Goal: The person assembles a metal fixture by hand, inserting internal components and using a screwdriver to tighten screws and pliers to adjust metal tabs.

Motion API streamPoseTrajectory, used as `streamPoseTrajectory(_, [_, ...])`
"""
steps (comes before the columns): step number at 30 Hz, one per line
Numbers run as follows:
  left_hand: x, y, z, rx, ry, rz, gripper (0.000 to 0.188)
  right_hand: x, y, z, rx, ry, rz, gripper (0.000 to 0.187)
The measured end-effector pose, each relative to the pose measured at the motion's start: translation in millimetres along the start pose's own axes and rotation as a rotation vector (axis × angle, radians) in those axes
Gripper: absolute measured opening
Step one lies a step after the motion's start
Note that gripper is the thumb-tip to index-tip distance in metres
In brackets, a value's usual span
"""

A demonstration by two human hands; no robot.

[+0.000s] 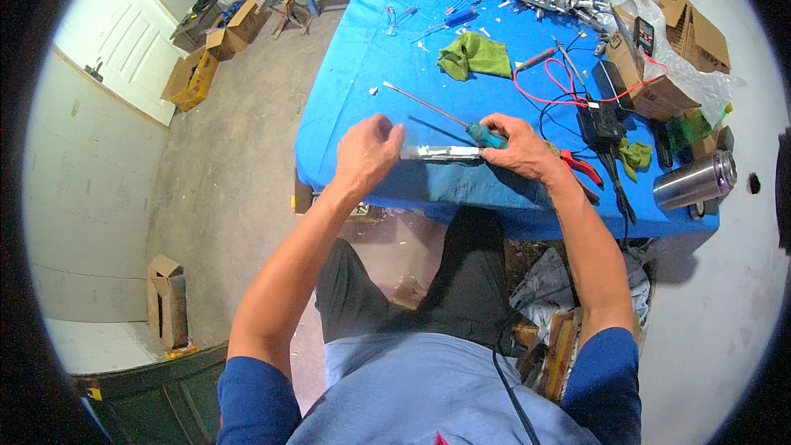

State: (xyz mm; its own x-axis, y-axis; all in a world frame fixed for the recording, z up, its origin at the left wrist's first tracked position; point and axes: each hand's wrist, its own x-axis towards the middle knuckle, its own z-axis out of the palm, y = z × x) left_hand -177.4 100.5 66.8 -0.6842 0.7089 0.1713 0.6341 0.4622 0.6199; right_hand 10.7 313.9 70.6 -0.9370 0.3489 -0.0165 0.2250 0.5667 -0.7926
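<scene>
- Slim white plastic-looking strip: between your hands, near blue cloth-covered tabletop edge.
- Your right grip: clamped on teal-handled metal screwdriver, thumb at strip.
- Your left grip: fingertips bunched; cannot tell if holding.

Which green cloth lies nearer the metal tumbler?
The smaller green cloth, right beside the metal tumbler; the larger green cloth lies farther up the table, beyond the teal-handled screwdriver in the right hand.

Pale blue-grey shirt, navy short sleeves, small red mark on its front; dark trousers, thin black cable
</scene>
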Motion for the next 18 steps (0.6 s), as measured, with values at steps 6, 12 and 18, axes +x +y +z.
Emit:
streamPoseTrajectory(6, [-4,-17,21,0.103,0.088,0.170,0.029,3,9,1,0.085,0.013,-0.032,0.035])
streamPoseTrajectory(12, [-17,-19,23,0.120,0.151,0.295,0.031,8,9,5,0.015,0.037,0.014,0.039])
streamPoseTrajectory(18, [-23,-11,15,0.181,0.116,0.338,0.031,9,10,5,0.013,0.051,0.012,0.038])
